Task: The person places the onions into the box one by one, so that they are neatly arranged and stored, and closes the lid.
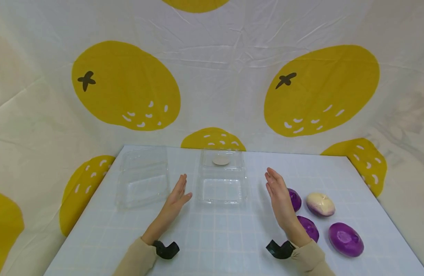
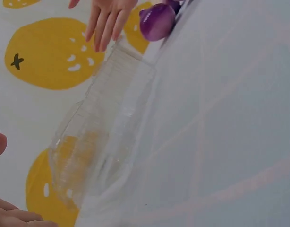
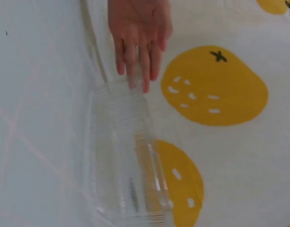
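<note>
In the head view my left hand [image 1: 176, 199] hovers with straight fingers between two clear plastic containers. My right hand [image 1: 279, 197], its fingers straight too, is to the right of the middle container [image 1: 221, 191] and holds nothing. That container has a raised lid with a pale oval label [image 1: 221, 159]. Farther left, another clear plastic container [image 1: 143, 188] lies close to my left hand. Purple onions [image 1: 345, 239] lie to the right of my right hand, which partly hides two of them. Among them sits a whitish onion-shaped vegetable [image 1: 320, 204] with a purple tinge.
A white table [image 1: 212, 245] with a pale grid pattern carries everything. Behind it hangs a white cloth [image 1: 219, 76] printed with large yellow fruits. Black straps [image 1: 166, 250] circle both wrists, below beige sleeves [image 1: 137, 258].
</note>
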A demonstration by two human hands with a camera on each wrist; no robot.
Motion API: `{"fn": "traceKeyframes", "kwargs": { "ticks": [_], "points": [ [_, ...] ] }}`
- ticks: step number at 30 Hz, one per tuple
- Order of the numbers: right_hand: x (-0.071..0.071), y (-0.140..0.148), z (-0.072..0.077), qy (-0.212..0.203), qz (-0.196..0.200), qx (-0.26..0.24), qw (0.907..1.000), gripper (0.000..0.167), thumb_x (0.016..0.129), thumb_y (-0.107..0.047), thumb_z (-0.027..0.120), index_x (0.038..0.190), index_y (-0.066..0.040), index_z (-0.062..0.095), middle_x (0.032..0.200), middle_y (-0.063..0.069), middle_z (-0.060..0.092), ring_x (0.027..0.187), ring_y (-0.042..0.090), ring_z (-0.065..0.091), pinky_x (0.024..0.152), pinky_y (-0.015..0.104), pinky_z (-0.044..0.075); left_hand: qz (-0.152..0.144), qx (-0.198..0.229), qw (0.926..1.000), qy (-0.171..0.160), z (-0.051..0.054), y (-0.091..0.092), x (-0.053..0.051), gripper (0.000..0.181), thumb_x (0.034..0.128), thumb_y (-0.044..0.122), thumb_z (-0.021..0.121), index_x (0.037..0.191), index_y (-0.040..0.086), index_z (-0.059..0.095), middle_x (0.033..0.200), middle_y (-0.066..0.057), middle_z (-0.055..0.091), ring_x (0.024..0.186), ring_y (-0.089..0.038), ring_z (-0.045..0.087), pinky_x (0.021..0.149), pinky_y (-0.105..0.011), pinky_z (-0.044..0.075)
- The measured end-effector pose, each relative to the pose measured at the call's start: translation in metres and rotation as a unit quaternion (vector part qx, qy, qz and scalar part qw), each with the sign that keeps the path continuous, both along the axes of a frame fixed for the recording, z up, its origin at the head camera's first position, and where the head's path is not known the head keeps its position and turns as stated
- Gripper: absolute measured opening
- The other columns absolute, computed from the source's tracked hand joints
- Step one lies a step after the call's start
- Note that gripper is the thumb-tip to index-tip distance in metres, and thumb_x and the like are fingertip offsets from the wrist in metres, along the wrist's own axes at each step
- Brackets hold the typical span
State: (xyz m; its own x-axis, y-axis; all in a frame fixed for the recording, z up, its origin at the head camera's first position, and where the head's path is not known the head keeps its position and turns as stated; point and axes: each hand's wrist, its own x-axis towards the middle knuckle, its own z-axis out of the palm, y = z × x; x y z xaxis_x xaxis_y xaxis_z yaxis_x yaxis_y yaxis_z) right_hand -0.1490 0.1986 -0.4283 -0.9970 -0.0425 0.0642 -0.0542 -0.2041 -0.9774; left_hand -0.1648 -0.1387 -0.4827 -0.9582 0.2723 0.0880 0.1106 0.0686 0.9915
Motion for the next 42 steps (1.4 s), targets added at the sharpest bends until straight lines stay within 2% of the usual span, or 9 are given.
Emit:
{"fn": "traceKeyframes", "kwargs": {
  "ticks": [6, 11, 15, 18, 20, 25, 28, 32, 42],
  "points": [
    [-0.006, -0.007, -0.031, -0.047, 0.076, -0.025, 0.9957, 0.064, 0.107, -0.021, 0.032, 0.155, 0.005, 0.000, 0.164, 0.019, -0.003, 0.152, 0.030, -0.005, 0.122, 0.044, -0.004, -0.021, 0.040, 0.9980, -0.044, -0.014, 0.009, -0.005, 0.075, 0.1028, 0.006, 0.048, 0.157, -0.001, -0.004, 0.166, -0.013, 0.001, 0.152, -0.029, 0.001, 0.121, -0.046, 0.008],
    [-0.008, -0.007, -0.052, -0.047, 0.154, -0.071, 0.9844, 0.061, 0.107, -0.016, 0.023, 0.154, 0.006, -0.010, 0.163, 0.022, -0.013, 0.150, 0.033, -0.014, 0.120, 0.045, -0.009, -0.033, 0.059, 0.9945, -0.079, -0.026, 0.017, -0.008, 0.072, 0.1051, 0.013, 0.047, 0.159, 0.005, 0.000, 0.166, -0.004, 0.007, 0.152, -0.021, 0.007, 0.120, -0.039, 0.014],
    [-0.011, -0.005, -0.064, -0.023, 0.214, -0.127, 0.9682, 0.058, 0.107, -0.012, 0.014, 0.151, 0.006, -0.019, 0.160, 0.022, -0.023, 0.147, 0.033, -0.022, 0.117, 0.046, -0.015, -0.037, 0.067, 0.9946, -0.070, -0.031, 0.021, -0.010, 0.069, 0.1058, 0.016, 0.047, 0.159, 0.007, 0.003, 0.166, 0.000, 0.010, 0.151, -0.017, 0.010, 0.120, -0.037, 0.014],
    [-0.014, -0.003, -0.070, -0.019, 0.244, -0.141, 0.9594, 0.057, 0.107, -0.012, 0.012, 0.151, 0.005, -0.021, 0.160, 0.020, -0.026, 0.146, 0.031, -0.024, 0.116, 0.044, -0.017, -0.038, 0.047, 0.9970, -0.049, -0.033, 0.020, -0.010, 0.067, 0.1060, 0.017, 0.047, 0.160, 0.009, 0.007, 0.165, 0.002, 0.012, 0.151, -0.016, 0.011, 0.120, -0.036, 0.014],
    [-0.016, -0.003, -0.073, -0.022, 0.249, -0.129, 0.9595, 0.057, 0.107, -0.011, 0.013, 0.153, 0.003, -0.018, 0.161, 0.018, -0.024, 0.147, 0.029, -0.022, 0.117, 0.042, -0.014, -0.039, 0.031, 0.9983, -0.032, -0.034, 0.020, -0.010, 0.066, 0.1061, 0.017, 0.047, 0.160, 0.009, 0.009, 0.165, 0.002, 0.013, 0.151, -0.017, 0.012, 0.119, -0.035, 0.016],
    [-0.019, -0.004, -0.079, -0.033, 0.241, -0.073, 0.9672, 0.059, 0.107, -0.009, 0.021, 0.156, -0.002, -0.011, 0.164, 0.013, -0.016, 0.150, 0.024, -0.015, 0.120, 0.034, -0.004, -0.037, 0.009, 0.9993, -0.005, -0.034, 0.019, -0.009, 0.063, 0.1058, 0.016, 0.047, 0.159, 0.008, 0.015, 0.164, -0.002, 0.017, 0.150, -0.017, 0.015, 0.118, -0.026, 0.019],
    [-0.020, -0.005, -0.083, -0.032, 0.234, -0.054, 0.9701, 0.062, 0.108, -0.011, 0.028, 0.157, -0.002, -0.009, 0.165, 0.012, -0.014, 0.151, 0.023, -0.013, 0.120, 0.025, 0.005, -0.038, 0.004, 0.9993, -0.001, -0.036, 0.019, -0.008, 0.063, 0.1056, 0.017, 0.048, 0.159, 0.008, 0.017, 0.164, -0.002, 0.019, 0.150, -0.015, 0.016, 0.117, -0.024, 0.019],
    [-0.021, -0.005, -0.086, -0.026, 0.228, -0.045, 0.9722, 0.063, 0.107, -0.012, 0.032, 0.157, -0.001, -0.005, 0.165, 0.012, -0.011, 0.151, 0.024, -0.013, 0.113, 0.012, 0.018, -0.045, 0.007, 0.9989, 0.002, -0.037, 0.017, -0.008, 0.064, 0.1052, 0.020, 0.050, 0.159, 0.007, 0.017, 0.164, -0.003, 0.018, 0.150, -0.017, 0.016, 0.117, -0.027, 0.019],
    [-0.019, -0.005, -0.087, -0.031, 0.196, -0.033, 0.9796, 0.060, 0.107, -0.011, 0.036, 0.156, 0.003, 0.005, 0.165, 0.016, -0.001, 0.152, 0.027, -0.006, 0.109, 0.011, 0.025, -0.039, 0.041, 0.9982, 0.022, -0.039, 0.018, -0.009, 0.057, 0.1019, 0.012, 0.055, 0.150, -0.006, 0.031, 0.161, -0.017, 0.025, 0.148, -0.031, 0.022, 0.116, -0.028, 0.025]
  ]
}}
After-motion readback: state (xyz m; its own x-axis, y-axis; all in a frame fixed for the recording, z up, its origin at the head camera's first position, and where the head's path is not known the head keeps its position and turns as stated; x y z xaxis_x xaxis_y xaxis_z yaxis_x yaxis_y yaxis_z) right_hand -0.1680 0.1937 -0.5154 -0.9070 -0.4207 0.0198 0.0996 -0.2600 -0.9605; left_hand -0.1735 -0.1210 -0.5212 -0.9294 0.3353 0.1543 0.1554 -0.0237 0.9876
